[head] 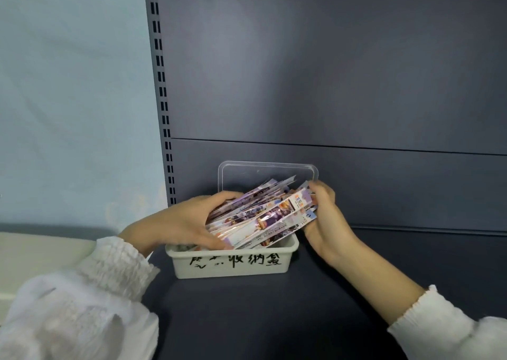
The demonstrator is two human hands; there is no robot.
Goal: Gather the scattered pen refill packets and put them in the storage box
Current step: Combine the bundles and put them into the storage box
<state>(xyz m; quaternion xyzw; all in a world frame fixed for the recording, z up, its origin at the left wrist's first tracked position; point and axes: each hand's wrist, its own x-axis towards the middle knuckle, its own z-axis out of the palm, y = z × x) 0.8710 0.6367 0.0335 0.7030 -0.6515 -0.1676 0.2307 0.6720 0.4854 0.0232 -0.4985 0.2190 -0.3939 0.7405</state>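
Note:
A thick bundle of purple and white pen refill packets (263,217) lies tilted over the beige storage box (233,266), its right end raised above the rim. My left hand (181,222) grips the bundle's left end, fingers curled around it inside the box. My right hand (326,214) holds the right end, fingertips on top and thumb below. The box has black handwritten characters on its front wall. More packets lie beneath the bundle, mostly hidden.
A clear plastic lid (267,171) stands upright behind the box against the dark grey shelf back panel (356,85). The box rests on a dark shelf surface (260,318). A slotted upright post (162,85) and a pale blue wall are to the left.

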